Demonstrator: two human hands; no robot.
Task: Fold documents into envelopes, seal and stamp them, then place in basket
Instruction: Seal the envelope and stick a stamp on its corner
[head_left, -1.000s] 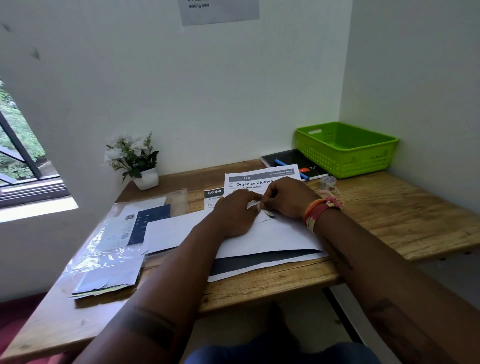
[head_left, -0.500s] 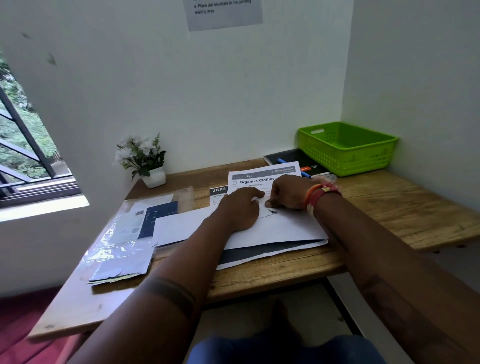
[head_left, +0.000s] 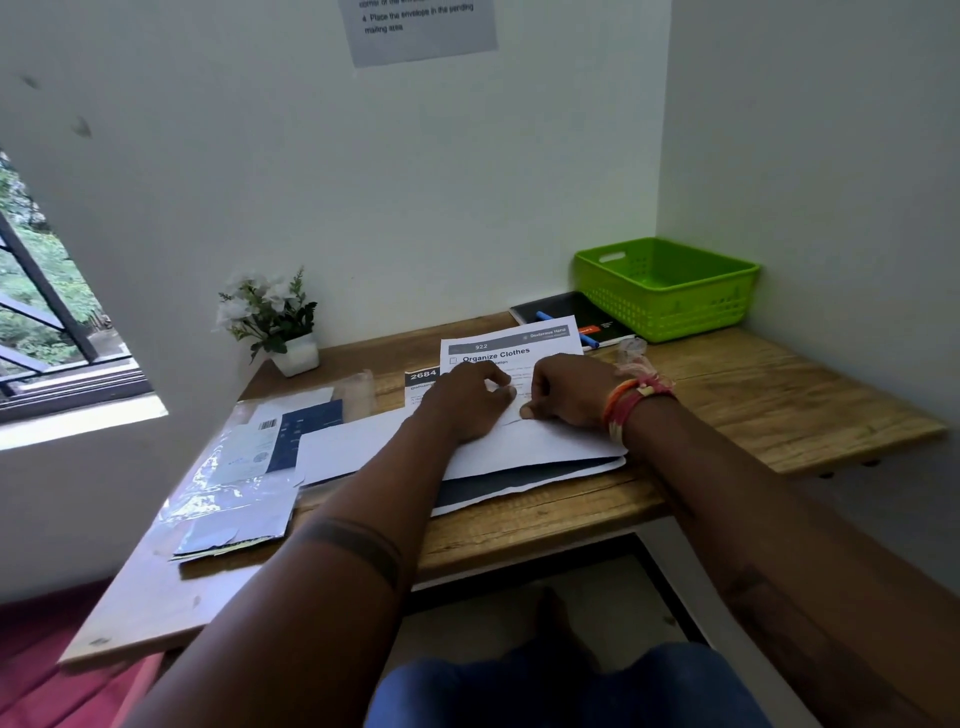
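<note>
Head view, only one I've got

My left hand (head_left: 467, 402) and right hand (head_left: 563, 392) are both down on the far edge of the big white envelope (head_left: 535, 447), knuckles nearly touching. Fingers of both are curled in, pinching something small and white at that edge. Too small to tell whether it's the flap tip, a tape end or a stamp. Right thumb (head_left: 527, 412) is pressed flat on the paper

Envelope lies across the near middle of the wooden desk (head_left: 753, 400), with a dark sheet (head_left: 498, 486) sticking out from under its near edge

Change over the last second: basically none at the hands. Same pinch, same spot on the envelope, envelope hasn't shifted. The view has tilted up and swung a bit, so the wall notice (head_left: 423, 28) shows more lines and the desk sits lower in frame. My read: I'm mid fine-work at the far edge, likely sealing, not a step finished

Printed "Organize Clothes" sheet (head_left: 511, 345) sits just beyond my hands, partly under them, on another sheet marked 2684 (head_left: 422, 375). So documents look not yet folded in, or these are spare

Green basket (head_left: 667, 286) is at the far right corner, well apart from the envelope, nothing visible in it. Black notebook (head_left: 571, 312) with a blue pen (head_left: 545, 317) just beside it. Plastic-wrapped envelope pack (head_left: 244, 467) on the left, potted flowers (head_left: 275, 317) at the back

Basket step still ahead
</note>
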